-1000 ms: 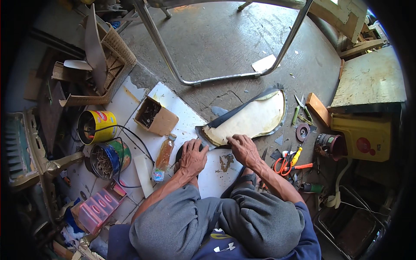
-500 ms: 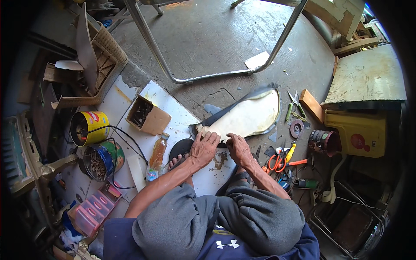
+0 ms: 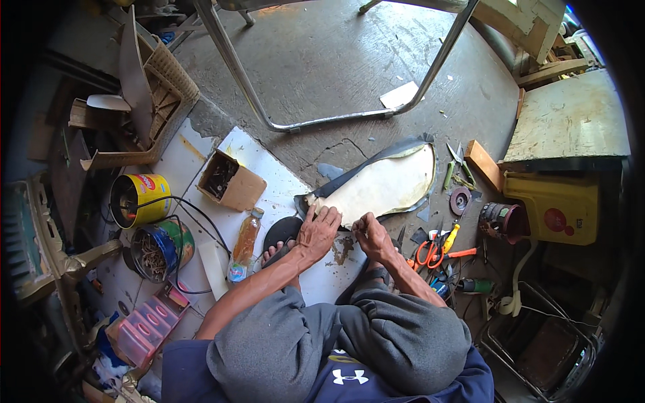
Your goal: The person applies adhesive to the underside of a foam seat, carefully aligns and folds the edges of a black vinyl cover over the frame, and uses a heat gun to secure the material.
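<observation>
A person is sitting on the floor, knees in grey fabric, working over a white board; a pale, half-moon foam pad backed by dark sheeting is lying across the board's far right edge and onto the rough concrete. The left hand is pressing flat on the pad's near left end, fingers spread, gripping nothing; the right hand is pinching the pad's near edge, fingers curled closed on it. To the left, a small cardboard box is standing open beside a plastic bottle of amber liquid; further left, a yellow tin is lying on its side. Orange-handled scissors are lying just right of the right hand.
</observation>
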`<move>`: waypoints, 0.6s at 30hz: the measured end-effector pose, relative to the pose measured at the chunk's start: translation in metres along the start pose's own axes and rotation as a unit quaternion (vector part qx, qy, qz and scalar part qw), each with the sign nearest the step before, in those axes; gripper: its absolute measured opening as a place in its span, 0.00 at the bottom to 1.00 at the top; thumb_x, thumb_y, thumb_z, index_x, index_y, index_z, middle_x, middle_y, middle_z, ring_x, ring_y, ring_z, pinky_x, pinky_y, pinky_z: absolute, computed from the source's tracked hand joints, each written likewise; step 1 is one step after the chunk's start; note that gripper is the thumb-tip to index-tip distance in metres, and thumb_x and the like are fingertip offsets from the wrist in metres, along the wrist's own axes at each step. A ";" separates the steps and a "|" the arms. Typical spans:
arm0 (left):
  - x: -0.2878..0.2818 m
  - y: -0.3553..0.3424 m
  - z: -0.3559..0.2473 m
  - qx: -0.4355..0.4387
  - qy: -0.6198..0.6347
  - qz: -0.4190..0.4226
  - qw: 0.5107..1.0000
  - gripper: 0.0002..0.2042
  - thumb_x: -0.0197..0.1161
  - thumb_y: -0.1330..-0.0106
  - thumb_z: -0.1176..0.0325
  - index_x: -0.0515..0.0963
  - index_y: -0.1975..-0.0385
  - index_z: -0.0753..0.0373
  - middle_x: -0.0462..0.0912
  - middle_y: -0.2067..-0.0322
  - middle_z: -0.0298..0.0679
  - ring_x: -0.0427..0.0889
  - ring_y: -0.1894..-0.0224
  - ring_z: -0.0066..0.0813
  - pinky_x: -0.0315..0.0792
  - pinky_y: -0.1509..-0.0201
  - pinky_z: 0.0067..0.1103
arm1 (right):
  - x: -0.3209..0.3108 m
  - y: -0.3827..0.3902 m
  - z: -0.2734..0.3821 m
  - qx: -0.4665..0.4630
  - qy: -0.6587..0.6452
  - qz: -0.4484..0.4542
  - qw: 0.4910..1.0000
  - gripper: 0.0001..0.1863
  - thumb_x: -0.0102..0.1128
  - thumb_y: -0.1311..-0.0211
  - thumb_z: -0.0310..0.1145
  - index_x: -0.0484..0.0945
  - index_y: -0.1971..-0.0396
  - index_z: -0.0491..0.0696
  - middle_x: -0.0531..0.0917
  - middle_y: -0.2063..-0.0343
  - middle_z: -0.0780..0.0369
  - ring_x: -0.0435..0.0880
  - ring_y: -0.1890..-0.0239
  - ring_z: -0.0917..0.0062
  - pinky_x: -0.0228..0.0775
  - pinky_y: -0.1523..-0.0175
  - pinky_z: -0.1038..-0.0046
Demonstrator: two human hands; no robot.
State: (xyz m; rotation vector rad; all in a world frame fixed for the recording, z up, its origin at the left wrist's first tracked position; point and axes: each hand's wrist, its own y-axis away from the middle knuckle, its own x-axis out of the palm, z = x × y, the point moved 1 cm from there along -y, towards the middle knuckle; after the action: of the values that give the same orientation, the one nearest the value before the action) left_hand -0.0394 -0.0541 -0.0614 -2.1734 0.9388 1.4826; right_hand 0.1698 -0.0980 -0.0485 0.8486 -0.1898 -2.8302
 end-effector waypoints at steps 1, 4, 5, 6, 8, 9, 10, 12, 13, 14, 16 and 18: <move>0.000 0.000 0.000 -0.001 -0.002 -0.008 1.000 0.26 0.67 0.36 0.63 0.74 0.38 0.64 0.75 0.44 0.43 0.72 0.36 0.41 0.59 0.26 0.46 | -0.003 0.007 -0.003 -0.008 -0.025 0.007 1.000 0.14 0.67 0.42 0.20 0.71 0.59 0.43 0.80 0.67 0.54 0.82 0.59 0.57 0.76 0.52 0.64; 0.001 0.002 0.000 -0.009 0.018 -0.020 1.000 0.26 0.68 0.39 0.66 0.75 0.40 0.63 0.75 0.44 0.45 0.71 0.35 0.43 0.56 0.25 0.49 | -0.011 0.016 0.005 -0.032 -0.001 0.040 0.999 0.13 0.65 0.42 0.18 0.73 0.60 0.43 0.80 0.65 0.54 0.81 0.56 0.55 0.75 0.50 0.62; 0.001 0.003 -0.001 -0.008 0.026 -0.036 0.999 0.23 0.65 0.38 0.66 0.76 0.41 0.64 0.75 0.44 0.45 0.72 0.36 0.44 0.56 0.25 0.51 | -0.013 0.017 0.010 -0.039 0.023 0.054 0.997 0.12 0.64 0.42 0.18 0.74 0.60 0.42 0.81 0.64 0.54 0.80 0.54 0.55 0.75 0.48 0.61; -0.004 0.005 -0.003 -0.008 0.033 -0.048 0.998 0.21 0.63 0.36 0.67 0.76 0.43 0.65 0.76 0.45 0.45 0.72 0.36 0.44 0.56 0.25 0.52 | -0.011 0.017 0.010 -0.044 0.034 0.047 0.997 0.14 0.64 0.43 0.19 0.75 0.57 0.43 0.82 0.63 0.55 0.80 0.52 0.56 0.74 0.47 0.61; 0.001 0.011 -0.002 -0.022 0.061 -0.020 0.998 0.25 0.69 0.39 0.65 0.77 0.40 0.58 0.73 0.39 0.48 0.68 0.29 0.49 0.50 0.25 0.58 | -0.013 0.017 0.010 -0.077 0.062 0.054 0.994 0.17 0.65 0.45 0.20 0.75 0.55 0.43 0.83 0.63 0.55 0.80 0.52 0.56 0.74 0.46 0.60; 0.000 0.013 -0.002 -0.018 0.059 -0.027 0.998 0.23 0.69 0.39 0.65 0.78 0.42 0.57 0.73 0.38 0.49 0.67 0.29 0.50 0.50 0.25 0.60 | -0.014 0.015 0.011 -0.093 0.076 0.054 0.991 0.18 0.65 0.45 0.20 0.75 0.53 0.43 0.83 0.63 0.55 0.80 0.52 0.56 0.74 0.45 0.60; -0.001 0.016 -0.003 -0.015 0.058 -0.034 0.998 0.21 0.69 0.39 0.65 0.79 0.44 0.55 0.73 0.38 0.49 0.66 0.28 0.51 0.49 0.25 0.61 | -0.016 0.014 0.013 -0.092 0.062 0.063 0.992 0.20 0.65 0.46 0.21 0.75 0.51 0.43 0.83 0.63 0.55 0.80 0.53 0.56 0.74 0.45 0.60; -0.003 0.021 -0.003 0.005 0.055 -0.045 0.997 0.18 0.69 0.39 0.65 0.82 0.48 0.53 0.73 0.37 0.50 0.66 0.27 0.52 0.48 0.26 0.63 | -0.022 0.013 0.018 -0.090 0.036 0.083 0.992 0.25 0.64 0.47 0.22 0.75 0.47 0.43 0.84 0.63 0.55 0.81 0.53 0.56 0.73 0.44 0.60; -0.006 0.024 -0.002 0.022 0.053 -0.050 0.997 0.16 0.69 0.38 0.65 0.83 0.50 0.53 0.72 0.37 0.50 0.66 0.27 0.53 0.47 0.26 0.64 | -0.026 0.013 0.020 -0.068 0.035 0.061 0.995 0.26 0.64 0.47 0.22 0.75 0.45 0.43 0.84 0.62 0.55 0.81 0.53 0.56 0.74 0.44 0.60; -0.008 0.028 -0.001 0.037 0.052 -0.055 0.996 0.14 0.69 0.38 0.64 0.84 0.53 0.53 0.72 0.37 0.51 0.66 0.27 0.53 0.47 0.26 0.65 | -0.030 0.013 0.022 -0.045 0.033 0.041 0.998 0.27 0.63 0.48 0.21 0.75 0.44 0.43 0.84 0.62 0.55 0.81 0.54 0.56 0.74 0.44 0.60; -0.020 0.034 -0.002 0.072 0.047 -0.036 0.996 0.10 0.66 0.37 0.66 0.84 0.57 0.56 0.74 0.38 0.51 0.66 0.27 0.52 0.46 0.25 0.64 | -0.031 0.008 0.021 -0.021 0.035 -0.025 0.999 0.28 0.62 0.47 0.21 0.76 0.42 0.43 0.85 0.61 0.55 0.82 0.55 0.57 0.74 0.45 0.61; -0.025 0.042 0.000 0.082 0.073 -0.046 0.993 0.07 0.65 0.36 0.67 0.84 0.60 0.58 0.75 0.40 0.51 0.67 0.28 0.52 0.48 0.25 0.62 | -0.031 -0.003 0.021 -0.042 0.069 -0.043 0.996 0.26 0.61 0.46 0.19 0.77 0.43 0.43 0.85 0.61 0.55 0.83 0.55 0.59 0.75 0.45 0.62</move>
State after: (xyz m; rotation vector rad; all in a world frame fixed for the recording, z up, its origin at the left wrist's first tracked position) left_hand -0.0742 -0.0760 -0.0352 -2.1944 0.9580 1.1748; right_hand 0.1831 -0.0874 -0.0145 1.0511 -0.0147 -2.8210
